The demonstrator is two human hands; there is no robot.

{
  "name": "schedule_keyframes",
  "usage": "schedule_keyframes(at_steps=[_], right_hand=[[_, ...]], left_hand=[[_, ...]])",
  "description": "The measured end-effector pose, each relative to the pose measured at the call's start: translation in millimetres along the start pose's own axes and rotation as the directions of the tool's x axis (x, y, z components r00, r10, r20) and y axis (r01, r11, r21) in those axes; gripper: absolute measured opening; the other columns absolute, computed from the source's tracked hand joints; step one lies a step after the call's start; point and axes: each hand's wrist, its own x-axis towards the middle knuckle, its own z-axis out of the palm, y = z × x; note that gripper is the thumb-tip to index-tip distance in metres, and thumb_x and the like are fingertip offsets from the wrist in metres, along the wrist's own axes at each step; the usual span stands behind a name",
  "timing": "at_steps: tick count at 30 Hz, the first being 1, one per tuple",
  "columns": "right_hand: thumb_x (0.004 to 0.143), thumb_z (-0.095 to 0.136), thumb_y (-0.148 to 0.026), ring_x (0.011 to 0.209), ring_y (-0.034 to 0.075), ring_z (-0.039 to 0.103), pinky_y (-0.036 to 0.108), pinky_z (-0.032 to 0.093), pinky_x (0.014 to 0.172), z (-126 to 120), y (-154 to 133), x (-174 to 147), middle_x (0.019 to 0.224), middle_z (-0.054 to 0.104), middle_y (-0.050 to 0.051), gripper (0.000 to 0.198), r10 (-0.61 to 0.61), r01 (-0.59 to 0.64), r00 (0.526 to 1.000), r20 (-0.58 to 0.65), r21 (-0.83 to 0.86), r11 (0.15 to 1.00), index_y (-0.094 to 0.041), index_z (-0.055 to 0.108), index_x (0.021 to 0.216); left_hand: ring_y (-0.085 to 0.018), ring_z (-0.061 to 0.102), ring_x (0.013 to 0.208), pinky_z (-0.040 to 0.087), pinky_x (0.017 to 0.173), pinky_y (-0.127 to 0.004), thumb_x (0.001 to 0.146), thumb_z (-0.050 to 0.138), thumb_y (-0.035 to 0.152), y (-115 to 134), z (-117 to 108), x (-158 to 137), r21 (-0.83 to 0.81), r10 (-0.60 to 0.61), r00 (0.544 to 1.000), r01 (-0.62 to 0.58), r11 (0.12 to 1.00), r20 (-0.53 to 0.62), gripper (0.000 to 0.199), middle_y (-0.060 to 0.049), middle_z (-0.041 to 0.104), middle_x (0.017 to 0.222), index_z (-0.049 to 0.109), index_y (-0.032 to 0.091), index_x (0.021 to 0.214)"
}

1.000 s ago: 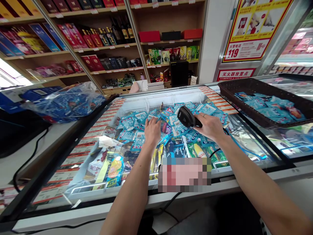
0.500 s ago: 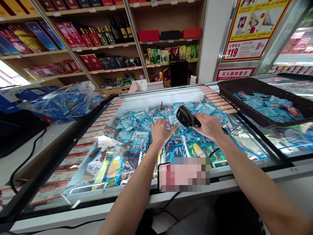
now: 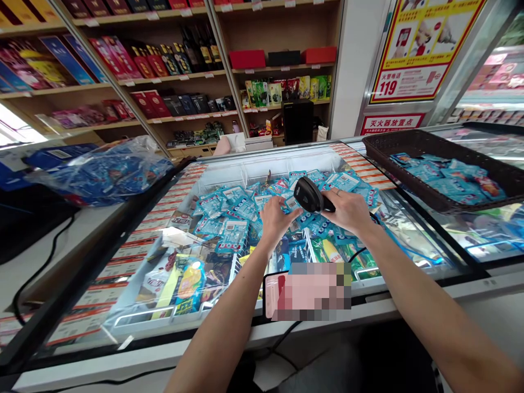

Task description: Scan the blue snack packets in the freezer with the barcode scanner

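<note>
My right hand (image 3: 347,210) is wrapped round the handle of a black barcode scanner (image 3: 308,195). The scanner's head points left and down, close to my left hand (image 3: 275,219). Thumb and fingers of my left hand pinch a small blue packet (image 3: 291,203) with a white barcode patch, just under the scanner head; part of it is hidden. Many similar blue packets (image 3: 233,232) lie spread in a loose heap on the glass top of a freezer (image 3: 135,267), around both hands. A phone (image 3: 272,297), partly blurred out, leans at the front edge below my hands.
To the right stands a dark woven tray (image 3: 393,143) with more blue packets. A clear plastic bag (image 3: 123,174) full of blue packets sits at the left. Black cables run by the front edge. Behind, shelves (image 3: 188,117) carry boxes and bottles.
My left hand has shifted slightly right, its thumb and fingers coming in on a packet by the scanner. The right hand and scanner have hardly moved.
</note>
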Motion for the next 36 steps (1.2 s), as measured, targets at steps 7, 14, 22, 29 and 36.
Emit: schedule_keyframes(at_steps=[7,14,22,29,36], right_hand=[[0.081,0.053,-0.037,0.08,0.018,0.058,0.027,0.032,0.059,-2.2,-0.3,-0.6,0.091,0.064,0.004,0.034,0.007,-0.007,1.0,0.022,-0.015,1.0,-0.02,0.058,0.11],[0.082,0.053,-0.037,0.078,0.018,0.058,0.027,0.032,0.06,-3.3,-1.6,-0.5,0.09,0.064,0.004,0.033,0.004,-0.004,1.0,0.023,-0.013,1.0,-0.02,0.058,0.109],[0.083,0.051,-0.037,0.077,0.018,0.058,0.027,0.032,0.06,-3.7,-4.3,-0.8,0.091,0.064,0.005,0.033,-0.077,0.076,0.996,0.032,0.03,0.997,-0.019,0.058,0.109],[0.084,0.049,-0.041,0.074,0.017,0.056,0.027,0.031,0.06,-2.1,-7.4,-1.1,0.086,0.064,0.005,0.034,-0.145,0.144,0.989,0.038,0.032,0.989,-0.019,0.059,0.108],[0.084,0.049,-0.04,0.074,0.017,0.056,0.028,0.031,0.06,-2.9,-8.3,-1.3,0.086,0.063,0.004,0.033,-0.156,0.155,0.987,0.03,0.037,0.987,-0.018,0.059,0.107]], left_hand=[[-0.012,0.054,0.061,0.043,0.059,-0.027,0.075,0.061,0.039,-17.4,-5.3,11.0,-0.482,-0.075,0.996,0.042,0.875,-0.049,0.047,0.002,0.059,0.074,0.037,0.021,0.111],[-0.011,0.052,0.066,0.041,0.061,-0.024,0.081,0.051,0.045,-30.1,-22.2,17.5,-0.389,-0.056,0.963,-0.053,0.92,-0.264,0.029,-0.001,0.057,0.081,0.054,0.019,0.095],[-0.012,0.052,0.072,0.041,0.067,-0.024,0.084,0.046,0.043,-26.4,-23.2,13.8,-0.229,0.013,0.982,-0.057,0.972,-0.188,0.029,-0.001,0.06,0.082,0.06,0.02,0.095],[-0.015,0.054,0.087,0.044,0.074,-0.027,0.086,0.043,0.035,-25.6,-19.5,15.6,-0.141,0.119,0.979,-0.143,0.98,-0.164,0.033,-0.006,0.061,0.103,0.056,0.021,0.114],[-0.015,0.056,0.092,0.046,0.078,-0.028,0.087,0.044,0.036,-21.0,-18.5,11.8,-0.136,0.161,0.968,-0.189,0.973,-0.191,0.033,-0.005,0.061,0.103,0.055,0.023,0.116]])
